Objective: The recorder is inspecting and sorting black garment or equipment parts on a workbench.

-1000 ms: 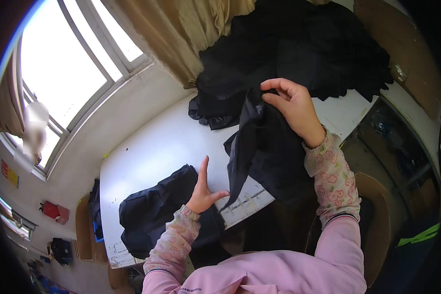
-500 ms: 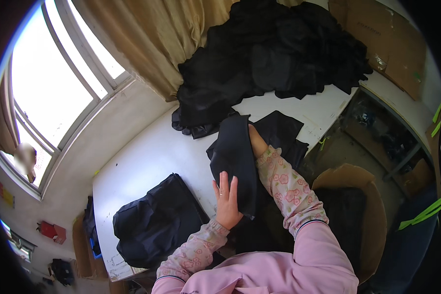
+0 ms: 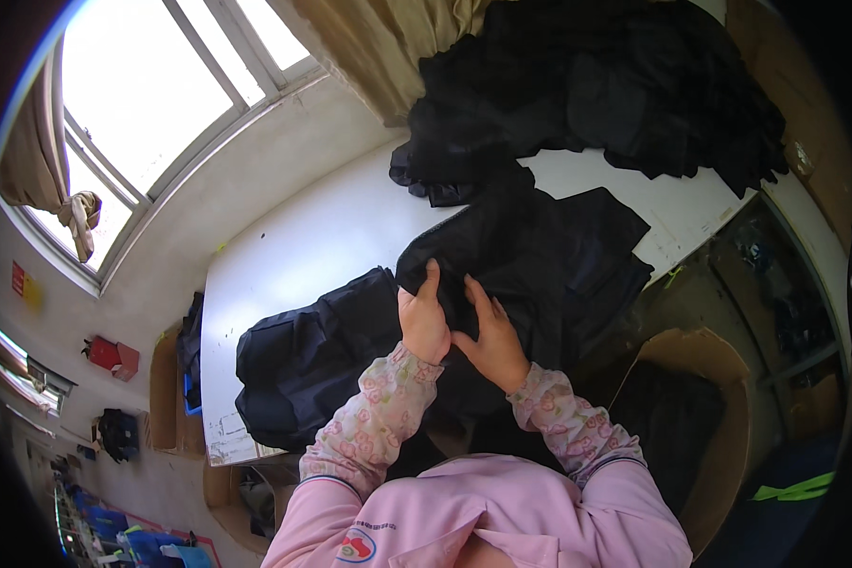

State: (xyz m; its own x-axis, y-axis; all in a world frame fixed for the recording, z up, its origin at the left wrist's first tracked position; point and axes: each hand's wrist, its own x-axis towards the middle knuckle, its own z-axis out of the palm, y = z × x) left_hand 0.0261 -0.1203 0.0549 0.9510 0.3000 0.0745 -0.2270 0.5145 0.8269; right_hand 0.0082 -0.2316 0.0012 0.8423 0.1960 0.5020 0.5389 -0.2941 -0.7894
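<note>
A piece of black cloth lies across the table's near edge in front of me and drapes down toward my body. On its left edge is my left hand, closed, the thumb on top and the other fingers hidden by the cloth. Close beside it, my right hand rests on the same cloth, fingers stretched out and the thumb apart, pointing at the left hand. To the left sits a folded stack of black cloth. More black pieces lie flat just right of the cloth I handle.
A big heap of black cloth covers the far part of the white table. Cardboard boxes stand at the right and left. A window and a tan curtain are beyond the table.
My right hand has come out from behind the raised cloth and moved down beside my left. The cloth now lies lower and more spread. The view has shifted left.
</note>
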